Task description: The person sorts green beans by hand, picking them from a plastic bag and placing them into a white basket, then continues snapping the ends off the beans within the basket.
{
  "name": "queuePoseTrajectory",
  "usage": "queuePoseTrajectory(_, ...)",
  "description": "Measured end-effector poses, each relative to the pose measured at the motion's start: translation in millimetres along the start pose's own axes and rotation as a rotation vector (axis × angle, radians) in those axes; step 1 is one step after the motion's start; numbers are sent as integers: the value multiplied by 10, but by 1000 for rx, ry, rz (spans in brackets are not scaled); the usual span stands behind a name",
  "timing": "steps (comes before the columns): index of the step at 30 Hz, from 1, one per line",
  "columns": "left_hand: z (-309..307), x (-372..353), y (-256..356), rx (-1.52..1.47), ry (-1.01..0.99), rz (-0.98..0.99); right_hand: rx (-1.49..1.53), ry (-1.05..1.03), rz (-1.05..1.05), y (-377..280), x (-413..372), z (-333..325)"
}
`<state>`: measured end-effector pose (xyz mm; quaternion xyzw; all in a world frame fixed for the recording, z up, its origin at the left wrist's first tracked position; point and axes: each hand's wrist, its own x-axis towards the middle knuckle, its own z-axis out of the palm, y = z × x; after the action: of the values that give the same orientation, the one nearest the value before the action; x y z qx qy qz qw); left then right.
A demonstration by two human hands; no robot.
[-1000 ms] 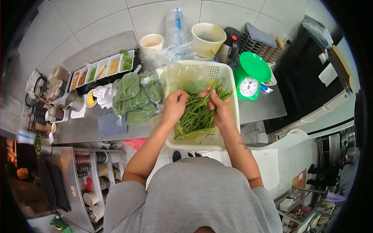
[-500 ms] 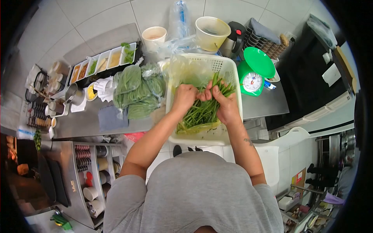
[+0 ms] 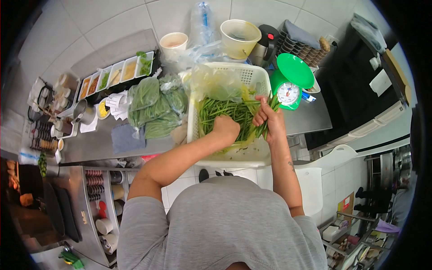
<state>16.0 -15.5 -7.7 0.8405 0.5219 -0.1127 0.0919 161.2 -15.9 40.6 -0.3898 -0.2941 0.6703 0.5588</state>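
A white plastic basket (image 3: 258,83) sits on the steel counter, holding a pile of green beans (image 3: 225,111) and a crumpled clear plastic bag (image 3: 216,83). My left hand (image 3: 226,128) is down in the basket with its fingers closed in the bean pile. My right hand (image 3: 268,118) is at the basket's right wall, gripping a small bunch of green beans (image 3: 266,109) that sticks up past the fingers.
Bags of green beans (image 3: 155,108) lie left of the basket. A green kitchen scale (image 3: 290,83) stands to the right. Two tubs (image 3: 240,38), a thermos (image 3: 265,42) and a row of ingredient trays (image 3: 117,76) line the wall. Below the counter's front edge are shelves of cups (image 3: 101,198).
My right hand moved right to the basket's edge with a bunch of beans. My left hand dropped lower into the pile. The beans now lie spread across the basket.
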Motion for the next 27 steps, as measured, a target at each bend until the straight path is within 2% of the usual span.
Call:
queuePoseTrajectory(3, -60, -8, -227, -255, 18, -64, -264, 47, 6, 71, 18, -145)
queuePoseTrajectory(6, -187, -130, -501, -644, 379, -25, -493, -6, 60, 103, -38, -176)
queuePoseTrajectory(9, -223, -185, -569, -867, 483, 7, -601, -63, 16, 181, -98, 20)
queuePoseTrajectory(13, -61, -87, -541, -1036, 511, 15, -559, -96, 5, 341, -24, 167)
queuePoseTrajectory(16, -167, -190, -514, -1365, 439, -51, -473, -191, 54, 388, 14, 168)
queuePoseTrajectory(22, -155, -211, -501, -1552, 344, -26, -612, -216, 40, 371, 40, 196)
queuePoseTrajectory(25, -266, -250, -579, -1309, 597, -27, -594, -224, 49, 351, 38, 198)
queuePoseTrajectory(27, -315, -249, -703, -1275, 576, -14, -564, -217, 54, 351, 34, 205)
